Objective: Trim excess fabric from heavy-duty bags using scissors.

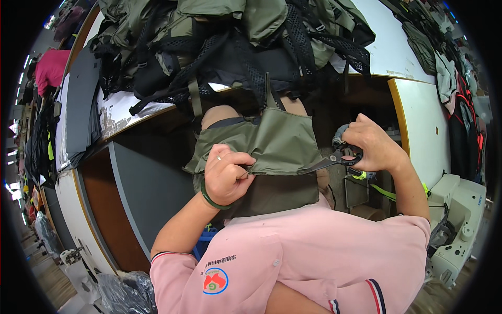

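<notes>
Left hand: thumb and fingers are pressed together on the near edge of an olive fabric piece; a ring is worn on one finger and a green bangle on the wrist. Right hand: clamped on the dark handles of a pair of scissors, whose blades are pointed left and laid along the right part of the same near edge. Whether the blades are parted cannot be told.

The olive fabric piece is spread over the lap, between the body and the counter; a narrow olive strap is seen standing up at its far edge. A pink shirt is worn.

Farther out, the white counter is covered at its middle by a heap of olive and black bags with mesh straps. Grey sheets are stacked at the counter's left end. To the right, a pale sewing machine is seen; at near left, a bundle in clear plastic is placed.
</notes>
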Action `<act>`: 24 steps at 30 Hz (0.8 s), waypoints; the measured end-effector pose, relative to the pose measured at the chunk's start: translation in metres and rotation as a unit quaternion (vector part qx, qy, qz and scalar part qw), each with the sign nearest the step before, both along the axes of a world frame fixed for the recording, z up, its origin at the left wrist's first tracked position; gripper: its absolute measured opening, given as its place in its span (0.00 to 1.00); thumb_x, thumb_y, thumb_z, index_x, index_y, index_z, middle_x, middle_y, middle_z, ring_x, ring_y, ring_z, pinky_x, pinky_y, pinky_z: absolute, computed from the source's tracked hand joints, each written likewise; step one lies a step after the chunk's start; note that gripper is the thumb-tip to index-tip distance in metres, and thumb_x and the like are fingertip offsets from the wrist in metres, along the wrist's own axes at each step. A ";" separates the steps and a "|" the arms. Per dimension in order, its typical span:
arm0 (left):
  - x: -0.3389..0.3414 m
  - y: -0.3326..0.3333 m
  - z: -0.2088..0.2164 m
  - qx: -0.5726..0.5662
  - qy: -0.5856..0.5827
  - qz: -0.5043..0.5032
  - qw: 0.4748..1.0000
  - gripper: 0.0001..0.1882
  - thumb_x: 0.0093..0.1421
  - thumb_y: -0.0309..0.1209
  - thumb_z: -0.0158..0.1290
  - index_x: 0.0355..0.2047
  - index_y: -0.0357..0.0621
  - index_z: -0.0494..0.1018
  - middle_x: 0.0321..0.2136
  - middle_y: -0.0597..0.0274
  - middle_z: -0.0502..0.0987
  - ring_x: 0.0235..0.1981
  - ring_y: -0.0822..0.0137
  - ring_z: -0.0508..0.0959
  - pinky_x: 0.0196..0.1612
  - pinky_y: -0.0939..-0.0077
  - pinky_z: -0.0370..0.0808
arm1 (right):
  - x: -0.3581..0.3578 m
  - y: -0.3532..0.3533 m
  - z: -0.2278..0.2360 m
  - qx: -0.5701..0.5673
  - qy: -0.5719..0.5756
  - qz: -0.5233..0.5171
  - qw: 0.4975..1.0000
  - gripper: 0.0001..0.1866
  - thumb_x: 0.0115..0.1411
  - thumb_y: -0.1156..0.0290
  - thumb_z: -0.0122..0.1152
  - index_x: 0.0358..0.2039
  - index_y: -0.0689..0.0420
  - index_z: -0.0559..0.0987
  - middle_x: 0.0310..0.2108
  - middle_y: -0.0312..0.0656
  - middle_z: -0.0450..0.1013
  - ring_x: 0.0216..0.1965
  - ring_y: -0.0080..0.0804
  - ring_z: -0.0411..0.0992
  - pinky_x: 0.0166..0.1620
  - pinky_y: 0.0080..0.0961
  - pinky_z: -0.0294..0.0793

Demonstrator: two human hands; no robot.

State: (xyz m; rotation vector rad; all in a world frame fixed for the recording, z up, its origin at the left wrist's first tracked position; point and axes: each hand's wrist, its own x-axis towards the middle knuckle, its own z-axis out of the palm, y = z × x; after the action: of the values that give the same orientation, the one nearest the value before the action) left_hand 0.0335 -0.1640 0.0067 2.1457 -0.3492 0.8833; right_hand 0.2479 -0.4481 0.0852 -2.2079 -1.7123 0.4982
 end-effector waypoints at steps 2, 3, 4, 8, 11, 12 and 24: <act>0.000 -0.001 -0.002 0.002 -0.001 0.004 1.000 0.20 0.35 0.16 0.66 0.21 0.48 0.65 0.33 0.62 0.81 0.23 0.63 0.72 0.38 0.65 0.68 | 0.000 -0.002 -0.002 -0.006 -0.011 0.005 1.000 0.15 0.40 0.68 0.72 0.19 0.54 0.70 0.19 0.39 0.66 0.24 0.40 0.64 0.37 0.31 0.61; 0.001 -0.001 -0.002 0.002 0.000 0.002 1.000 0.20 0.35 0.16 0.66 0.21 0.48 0.65 0.33 0.62 0.81 0.23 0.63 0.72 0.38 0.65 0.68 | 0.000 -0.003 -0.004 -0.005 -0.011 0.003 1.000 0.15 0.40 0.68 0.72 0.19 0.54 0.70 0.19 0.39 0.66 0.24 0.40 0.64 0.37 0.31 0.61; 0.000 -0.001 -0.001 0.002 0.001 0.003 1.000 0.20 0.35 0.16 0.65 0.21 0.48 0.65 0.33 0.62 0.81 0.22 0.63 0.72 0.38 0.65 0.68 | 0.000 -0.004 -0.005 -0.013 -0.005 0.006 1.000 0.15 0.40 0.68 0.72 0.19 0.55 0.70 0.19 0.40 0.67 0.24 0.40 0.64 0.37 0.31 0.61; 0.000 -0.003 -0.004 0.002 0.006 0.006 1.000 0.20 0.34 0.16 0.65 0.21 0.48 0.66 0.33 0.62 0.81 0.22 0.63 0.72 0.37 0.65 0.68 | -0.002 -0.003 -0.009 -0.020 0.018 0.021 0.999 0.15 0.41 0.68 0.72 0.18 0.55 0.70 0.19 0.40 0.69 0.24 0.40 0.65 0.38 0.30 0.62; 0.001 -0.004 -0.003 0.002 0.006 0.003 1.000 0.20 0.34 0.16 0.65 0.21 0.48 0.66 0.33 0.62 0.81 0.23 0.63 0.72 0.37 0.66 0.68 | -0.001 -0.004 -0.011 -0.042 0.016 0.021 0.999 0.15 0.41 0.68 0.71 0.18 0.56 0.70 0.17 0.41 0.69 0.23 0.41 0.66 0.38 0.31 0.64; 0.000 -0.004 -0.004 0.002 0.006 0.004 1.000 0.20 0.34 0.16 0.65 0.21 0.48 0.66 0.33 0.62 0.81 0.23 0.63 0.72 0.37 0.66 0.68 | -0.001 -0.005 -0.011 -0.041 0.016 0.021 0.999 0.15 0.41 0.68 0.71 0.18 0.56 0.70 0.17 0.41 0.69 0.23 0.41 0.66 0.38 0.31 0.64; 0.000 -0.004 -0.003 0.010 0.026 0.004 1.000 0.23 0.36 0.14 0.64 0.27 0.48 0.64 0.33 0.61 0.81 0.24 0.60 0.71 0.38 0.64 0.68 | -0.004 0.013 -0.006 0.057 0.078 -0.042 0.994 0.19 0.41 0.67 0.78 0.22 0.57 0.72 0.20 0.39 0.71 0.23 0.43 0.67 0.33 0.33 0.66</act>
State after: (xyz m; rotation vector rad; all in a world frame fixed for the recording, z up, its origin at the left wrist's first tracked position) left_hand 0.0337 -0.1680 0.0037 2.1863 -0.3255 0.8302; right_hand 0.2434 -0.4353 0.0792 -2.0931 -1.5239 0.5235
